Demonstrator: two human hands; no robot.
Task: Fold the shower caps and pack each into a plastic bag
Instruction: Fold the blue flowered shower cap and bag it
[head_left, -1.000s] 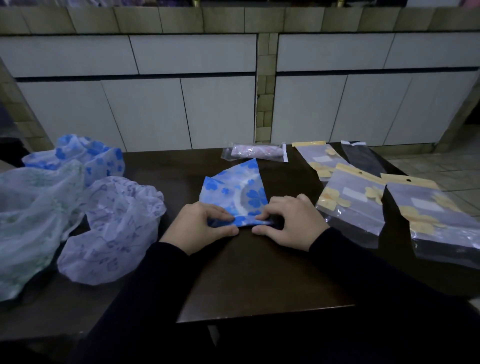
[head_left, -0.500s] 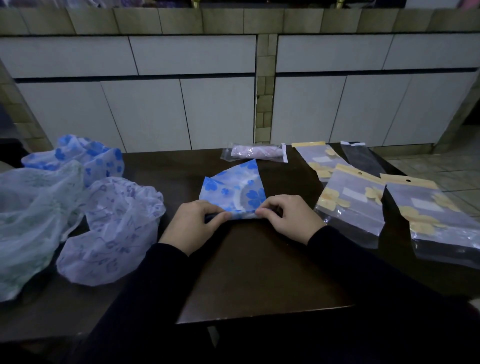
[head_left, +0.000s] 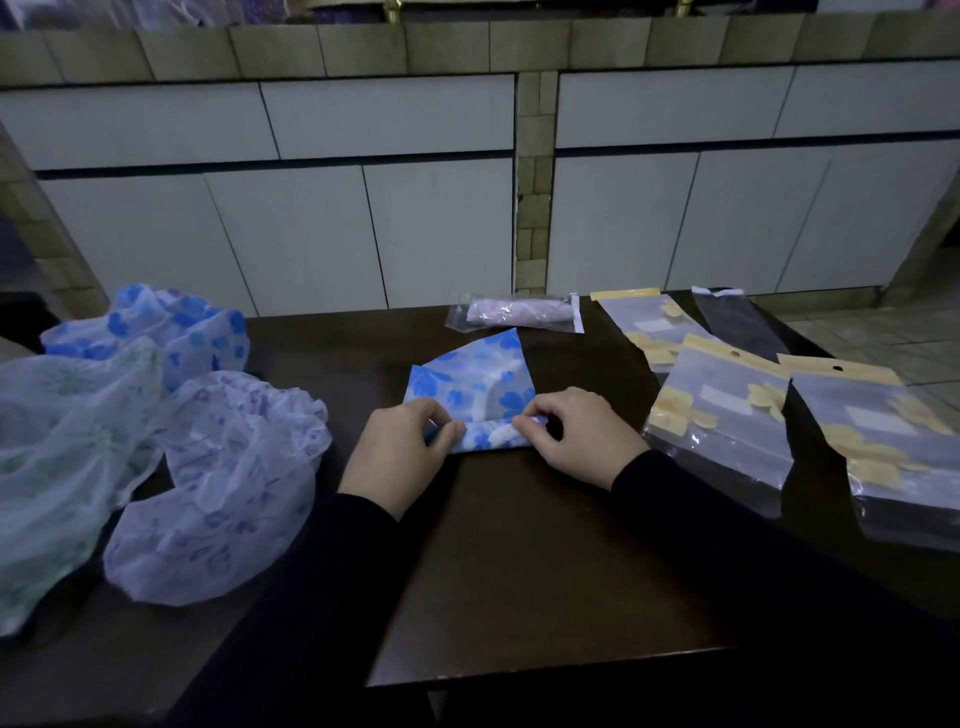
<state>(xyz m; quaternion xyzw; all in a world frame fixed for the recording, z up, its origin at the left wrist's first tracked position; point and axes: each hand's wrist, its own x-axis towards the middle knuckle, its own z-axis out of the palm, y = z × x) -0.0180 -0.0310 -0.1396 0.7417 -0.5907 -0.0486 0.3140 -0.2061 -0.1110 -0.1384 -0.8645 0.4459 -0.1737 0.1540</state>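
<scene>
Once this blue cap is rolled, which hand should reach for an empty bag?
Probably the right hand. The empty bags lie just beside it on the table, while the left hand can stay pinching the blue cap; only unfolded caps lie on its side.

Near edge of the blue-flowered cap (head_left: 470, 387) is partly covered by the left hand (head_left: 397, 457) and right hand (head_left: 579, 436); fingertip contact underneath can't be seen. Pale green cap (head_left: 57, 447) is cut off by the left edge. Rightmost plastic bag (head_left: 893, 441) runs out of frame (right edge). Contents of the packed bag (head_left: 517, 314) are too small and dim to tell. Near corners of the counter (head_left: 545, 571) are lost in shadow.
</scene>
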